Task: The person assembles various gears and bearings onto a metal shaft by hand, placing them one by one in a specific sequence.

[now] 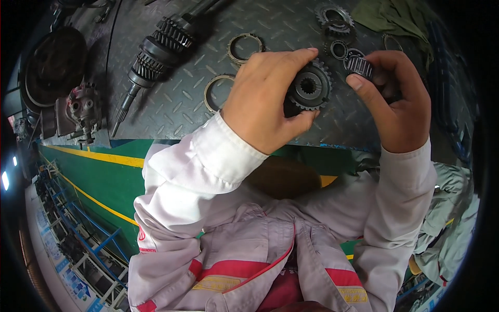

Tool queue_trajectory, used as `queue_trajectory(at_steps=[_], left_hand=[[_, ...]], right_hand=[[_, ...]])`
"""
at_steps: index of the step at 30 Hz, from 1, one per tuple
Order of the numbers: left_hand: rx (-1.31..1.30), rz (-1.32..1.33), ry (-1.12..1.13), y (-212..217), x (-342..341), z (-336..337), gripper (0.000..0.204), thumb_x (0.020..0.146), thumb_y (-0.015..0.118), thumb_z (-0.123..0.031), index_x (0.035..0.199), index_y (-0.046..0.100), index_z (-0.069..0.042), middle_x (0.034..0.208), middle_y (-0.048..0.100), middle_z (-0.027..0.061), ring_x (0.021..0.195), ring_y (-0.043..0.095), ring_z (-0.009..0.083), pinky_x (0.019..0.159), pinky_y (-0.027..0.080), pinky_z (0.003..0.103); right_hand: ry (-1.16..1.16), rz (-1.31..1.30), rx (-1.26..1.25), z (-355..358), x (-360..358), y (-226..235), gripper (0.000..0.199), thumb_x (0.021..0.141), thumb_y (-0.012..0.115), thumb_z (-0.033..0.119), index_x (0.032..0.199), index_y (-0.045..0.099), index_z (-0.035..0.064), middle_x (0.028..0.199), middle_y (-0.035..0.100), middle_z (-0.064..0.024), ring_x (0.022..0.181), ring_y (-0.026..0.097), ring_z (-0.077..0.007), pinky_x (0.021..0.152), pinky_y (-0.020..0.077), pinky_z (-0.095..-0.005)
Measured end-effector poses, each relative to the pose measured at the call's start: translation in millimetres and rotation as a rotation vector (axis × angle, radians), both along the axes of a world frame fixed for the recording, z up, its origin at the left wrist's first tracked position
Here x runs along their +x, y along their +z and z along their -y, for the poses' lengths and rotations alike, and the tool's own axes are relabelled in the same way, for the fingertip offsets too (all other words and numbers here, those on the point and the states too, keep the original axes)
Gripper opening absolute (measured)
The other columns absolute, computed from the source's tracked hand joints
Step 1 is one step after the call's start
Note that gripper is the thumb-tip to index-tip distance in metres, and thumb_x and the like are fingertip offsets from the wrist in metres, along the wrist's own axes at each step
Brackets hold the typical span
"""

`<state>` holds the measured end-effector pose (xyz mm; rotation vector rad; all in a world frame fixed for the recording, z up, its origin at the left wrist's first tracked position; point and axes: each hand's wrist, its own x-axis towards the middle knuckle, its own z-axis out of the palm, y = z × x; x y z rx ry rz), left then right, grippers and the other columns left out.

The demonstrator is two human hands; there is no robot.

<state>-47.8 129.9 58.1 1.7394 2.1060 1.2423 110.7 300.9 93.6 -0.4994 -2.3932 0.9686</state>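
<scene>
My left hand (260, 99) is closed around a dark toothed gear (310, 87) with a splined bore, thumb and fingers on its rim. Between the thumb and fingers of my right hand (400, 104), a needle roller bearing (359, 66) is pinched to the right of the gear. Just beyond it lie a small bearing ring (339, 50) and a toothed ring (335, 14). Two thin brass-coloured synchronizer rings lie left of the gear: a far one (230, 51) and a near one (208, 93), partly covered by my left hand.
The hands work over a tread-plate bench top (189, 112). A gear shaft (156, 58) lies across its left part. Farther left are a dark round part (54, 67) and a metal casting (84, 110). An olive cloth (392, 21) lies at the far right.
</scene>
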Motion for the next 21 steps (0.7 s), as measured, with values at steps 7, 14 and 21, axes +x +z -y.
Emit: queue_trajectory(at_steps=[7,14,21], left_hand=[[-0.025,-0.017,0.002,1,-2,1,0.079,0.065,0.086,-0.01,0.139,0.058,-0.007,0.125,0.067,0.0105,0.115,0.058,0.0324,0.103,0.045,0.041],[-0.06,0.003,0.007,0,0,0,0.079,0.067,0.088,-0.015,0.14,0.057,-0.008,0.129,0.066,0.0096,0.117,0.056,0.0336,0.104,0.043,0.042],[-0.047,0.008,0.052,-5,1,2,0.081,0.069,0.09,-0.023,0.141,0.057,-0.009,0.13,0.065,0.0099,0.119,0.055,0.0342,0.104,0.043,0.043]], right_hand=[[0.018,-0.014,0.014,2,-2,-5,0.032,0.082,0.084,0.01,0.109,0.067,0.0059,0.089,0.057,0.0048,0.078,0.047,-0.0062,0.069,0.038,-0.0206],[0.125,-0.039,0.02,15,-12,-12,0.031,0.078,0.087,0.011,0.101,0.066,0.0071,0.084,0.053,0.0051,0.074,0.042,-0.0064,0.066,0.0362,-0.0221],[0.183,-0.029,-0.078,20,-19,-13,0.025,0.075,0.086,0.005,0.093,0.069,0.0051,0.077,0.057,-0.0001,0.067,0.049,-0.0119,0.062,0.0425,-0.0258]])
